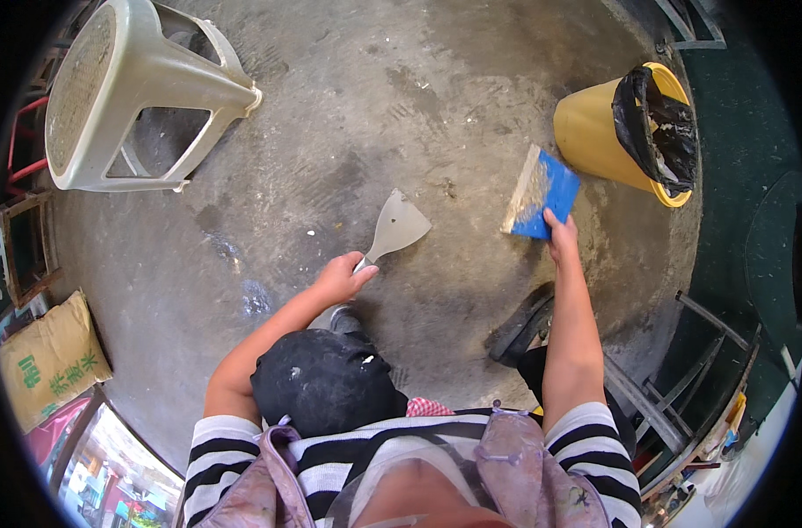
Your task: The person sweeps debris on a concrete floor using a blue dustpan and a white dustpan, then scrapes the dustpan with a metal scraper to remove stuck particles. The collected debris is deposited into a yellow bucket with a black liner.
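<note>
My left hand (345, 277) is closed around the handle of a metal putty knife (398, 223). Its broad blade fans out away from me, above the concrete floor. In my right hand (562, 236) is a flat blue spreader (551, 191), held by its near edge with the thumb on top. A rough, pale crust covers the spreader's left side. The two tools are well apart from each other. Just beyond the spreader, a yellow bin (592, 129) with a black liner appears tipped towards the right; whether it stands upright is hard to judge through the lens.
A pale plastic stool (150, 86) is at the far left. Below it are a wooden frame (28, 247) and a full sack (54, 363) bearing writing. At right is a table with metal legs (645, 402). Bits of debris dot the concrete floor (295, 165).
</note>
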The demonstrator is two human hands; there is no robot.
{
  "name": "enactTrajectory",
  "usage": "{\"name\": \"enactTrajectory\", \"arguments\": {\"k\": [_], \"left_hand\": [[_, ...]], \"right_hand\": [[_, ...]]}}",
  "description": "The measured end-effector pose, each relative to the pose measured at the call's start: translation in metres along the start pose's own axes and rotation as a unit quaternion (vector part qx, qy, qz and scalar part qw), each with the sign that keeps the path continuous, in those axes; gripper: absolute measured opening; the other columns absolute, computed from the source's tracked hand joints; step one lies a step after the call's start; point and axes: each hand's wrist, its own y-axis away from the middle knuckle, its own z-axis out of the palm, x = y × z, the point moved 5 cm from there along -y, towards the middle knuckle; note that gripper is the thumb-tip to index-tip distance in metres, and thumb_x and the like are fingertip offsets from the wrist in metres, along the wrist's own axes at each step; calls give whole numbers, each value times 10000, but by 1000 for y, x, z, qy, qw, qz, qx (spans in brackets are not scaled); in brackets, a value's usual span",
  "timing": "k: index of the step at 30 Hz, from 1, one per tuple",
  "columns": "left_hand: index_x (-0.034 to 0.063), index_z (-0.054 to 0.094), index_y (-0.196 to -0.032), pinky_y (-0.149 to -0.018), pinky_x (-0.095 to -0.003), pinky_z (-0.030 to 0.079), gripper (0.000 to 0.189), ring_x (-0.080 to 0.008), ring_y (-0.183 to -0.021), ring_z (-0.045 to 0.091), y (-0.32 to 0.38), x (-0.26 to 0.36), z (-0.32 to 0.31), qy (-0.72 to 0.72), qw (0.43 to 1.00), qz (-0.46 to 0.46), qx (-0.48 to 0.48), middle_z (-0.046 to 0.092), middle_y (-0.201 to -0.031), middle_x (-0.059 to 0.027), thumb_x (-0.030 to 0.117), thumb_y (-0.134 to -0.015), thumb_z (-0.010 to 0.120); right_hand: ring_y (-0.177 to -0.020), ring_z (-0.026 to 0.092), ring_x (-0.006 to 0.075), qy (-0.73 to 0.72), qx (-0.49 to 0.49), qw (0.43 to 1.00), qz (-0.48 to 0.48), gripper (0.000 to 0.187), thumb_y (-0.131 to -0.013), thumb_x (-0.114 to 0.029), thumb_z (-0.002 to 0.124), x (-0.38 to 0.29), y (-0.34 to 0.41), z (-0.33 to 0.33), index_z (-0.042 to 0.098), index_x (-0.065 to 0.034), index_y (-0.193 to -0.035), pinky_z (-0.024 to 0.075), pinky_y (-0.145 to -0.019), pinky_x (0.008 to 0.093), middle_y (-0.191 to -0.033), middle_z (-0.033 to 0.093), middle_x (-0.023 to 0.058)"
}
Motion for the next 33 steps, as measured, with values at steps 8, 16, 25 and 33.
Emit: {"name": "enactTrajectory", "arguments": {"k": [8,16,25,33], "left_hand": [[7,519,-797,-447,-288,438,316,-131,-481,534,-8,8,1,19,999,-18,-20,529,-589,-47,313,-844,581],[-14,556,-860,-463,-297,458,340,-150,-490,551,-13,8,-13,3,999,-33,-21,553,-617,-77,317,-817,620],[-14,567,-797,-447,-289,446,309,-132,-477,531,-15,12,-76,-36,999,-14,21,542,-584,-66,284,-791,649],[-9,588,-794,-418,-289,449,287,-153,-469,544,-68,56,-148,-210,974,-27,-76,547,-574,-71,263,-767,674]], "right_hand": [[-800,592,171,278,-192,939,-69,401,-709,-105,709,-93,-38,128,561,-2,-1067,476,-726,313,-943,629,84],[-762,571,131,332,-303,887,-107,360,-700,-52,702,-80,-3,118,577,-22,-1037,482,-707,307,-875,619,34],[-834,596,165,70,-46,995,62,372,-729,-53,698,39,71,18,551,-35,-1069,475,-791,317,-968,628,61],[-792,606,192,46,-78,994,57,364,-715,-42,695,20,56,152,546,17,-1042,488,-743,321,-952,629,105]]}}
